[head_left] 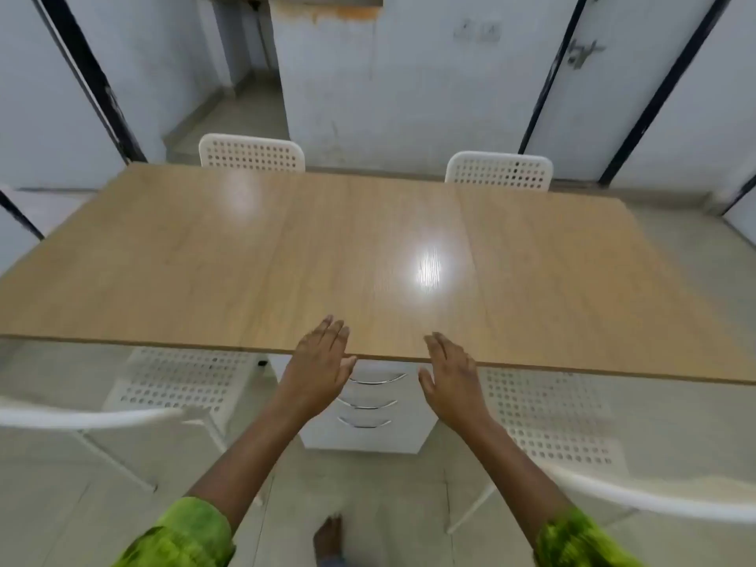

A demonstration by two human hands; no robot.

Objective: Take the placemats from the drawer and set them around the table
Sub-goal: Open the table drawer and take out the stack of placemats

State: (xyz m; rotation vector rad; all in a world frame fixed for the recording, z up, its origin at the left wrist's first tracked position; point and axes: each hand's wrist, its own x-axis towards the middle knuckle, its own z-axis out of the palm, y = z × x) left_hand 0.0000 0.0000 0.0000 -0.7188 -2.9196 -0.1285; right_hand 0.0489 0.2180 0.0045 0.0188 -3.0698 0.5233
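Note:
A wooden table (204, 259) fills the middle of the view, its top bare. Under its near edge stands a white drawer unit (409, 427) with three curved metal handles, all drawers closed. No placemats are visible. My left hand (319, 370) hovers flat at the table's near edge, fingers spread, holding nothing. Just to the right, my right hand (450, 374) is also flat and empty. Both hands are above the drawer unit, one on each side of its handles.
Two white perforated chairs stand at the far side, the left chair (251, 153) and the right chair (499, 171). Two more sit on my side, the near left chair (176, 382) and the near right chair (552, 419). My bare foot (329, 534) is on the tiled floor.

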